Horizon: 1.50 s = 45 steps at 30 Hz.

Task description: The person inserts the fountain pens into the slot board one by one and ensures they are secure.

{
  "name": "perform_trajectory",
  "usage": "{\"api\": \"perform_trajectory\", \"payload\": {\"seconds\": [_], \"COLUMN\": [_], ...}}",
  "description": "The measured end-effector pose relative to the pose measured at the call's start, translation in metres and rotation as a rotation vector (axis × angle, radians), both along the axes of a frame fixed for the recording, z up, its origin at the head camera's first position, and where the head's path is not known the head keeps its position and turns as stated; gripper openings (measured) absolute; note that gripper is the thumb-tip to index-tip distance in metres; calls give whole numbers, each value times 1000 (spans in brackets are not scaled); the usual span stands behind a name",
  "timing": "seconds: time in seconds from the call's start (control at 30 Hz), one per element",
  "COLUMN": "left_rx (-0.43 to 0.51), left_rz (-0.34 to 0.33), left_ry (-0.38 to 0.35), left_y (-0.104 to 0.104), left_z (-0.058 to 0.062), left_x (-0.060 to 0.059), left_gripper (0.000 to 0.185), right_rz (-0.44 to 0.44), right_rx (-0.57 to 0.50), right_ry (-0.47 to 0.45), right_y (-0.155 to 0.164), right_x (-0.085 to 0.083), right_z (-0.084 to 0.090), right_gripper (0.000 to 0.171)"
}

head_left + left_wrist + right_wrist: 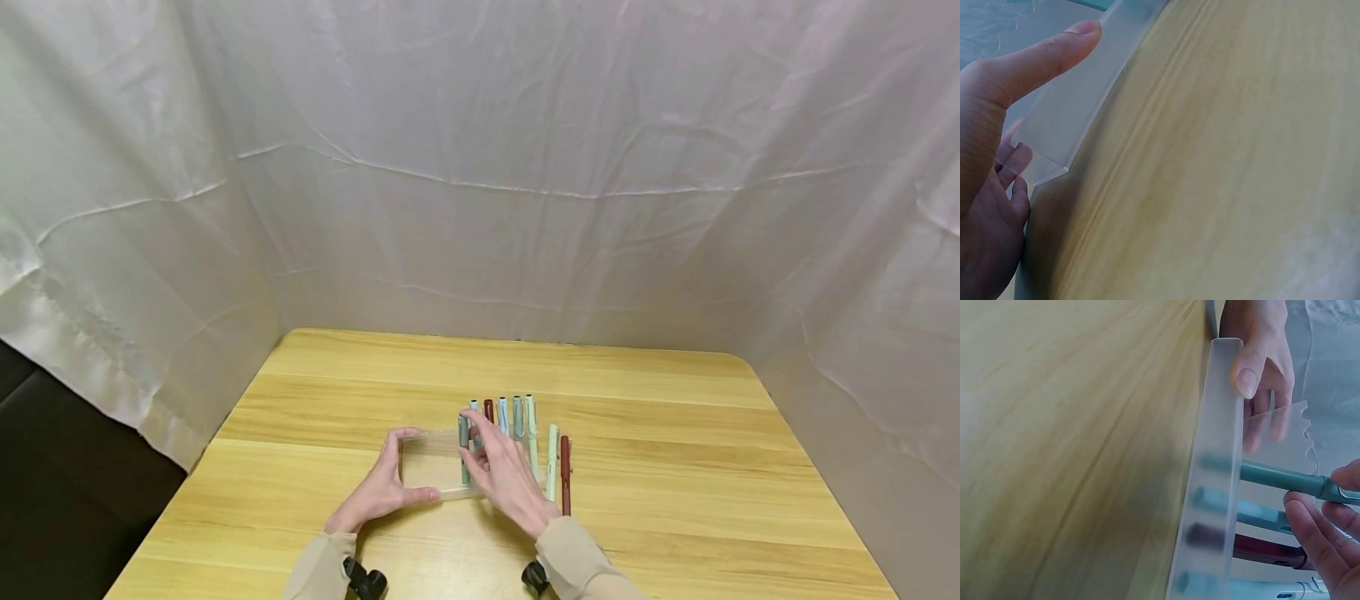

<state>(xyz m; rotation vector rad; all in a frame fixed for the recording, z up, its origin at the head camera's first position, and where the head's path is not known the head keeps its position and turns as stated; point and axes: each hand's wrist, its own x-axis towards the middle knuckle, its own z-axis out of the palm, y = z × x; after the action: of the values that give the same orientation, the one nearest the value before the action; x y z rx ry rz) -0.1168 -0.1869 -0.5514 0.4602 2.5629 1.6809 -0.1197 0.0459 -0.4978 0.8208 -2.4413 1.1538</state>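
A frosted clear plastic pen tray [457, 494] with a notched edge stands on the table. My left hand [384, 485] grips its left end, thumb on the near wall [1075, 94] and fingers round the far side. With thumb and fingertips, my right hand [506, 475] pinches a dark teal pen [1279, 477], whose lower end is behind the tray's near wall. Beside that pen several others lie in the tray, including a light blue pen [1260, 515] and a maroon pen [1266, 552]. The right hand partly covers them in the head view.
Right of the tray, a light green pen [552, 458] and another maroon pen [566, 471] lie on the wooden table [675, 483]. Pale curtains [480, 208] hang behind and at both sides. A dark surface [67, 483] shows beyond the table's left edge.
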Motion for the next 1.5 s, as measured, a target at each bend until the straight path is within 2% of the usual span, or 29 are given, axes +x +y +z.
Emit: {"api": "perform_trajectory", "payload": {"seconds": [0.4,0.83,1.5], "left_rx": [-5,-4,-3], "left_rz": [-6,14,-5], "left_ry": [-20,-48,-31], "left_y": [0,1,-1], "left_z": [0,1,1], "left_x": [-1,0,0], "left_gripper": [99,100,99], "right_rz": [-23,-31,-43], "right_rx": [35,108,187], "right_ry": [65,-27,-67], "right_y": [-2,-3,-5], "right_x": [-8,-13,-16], "right_z": [2,8,14], "right_gripper": [57,61,60]}}
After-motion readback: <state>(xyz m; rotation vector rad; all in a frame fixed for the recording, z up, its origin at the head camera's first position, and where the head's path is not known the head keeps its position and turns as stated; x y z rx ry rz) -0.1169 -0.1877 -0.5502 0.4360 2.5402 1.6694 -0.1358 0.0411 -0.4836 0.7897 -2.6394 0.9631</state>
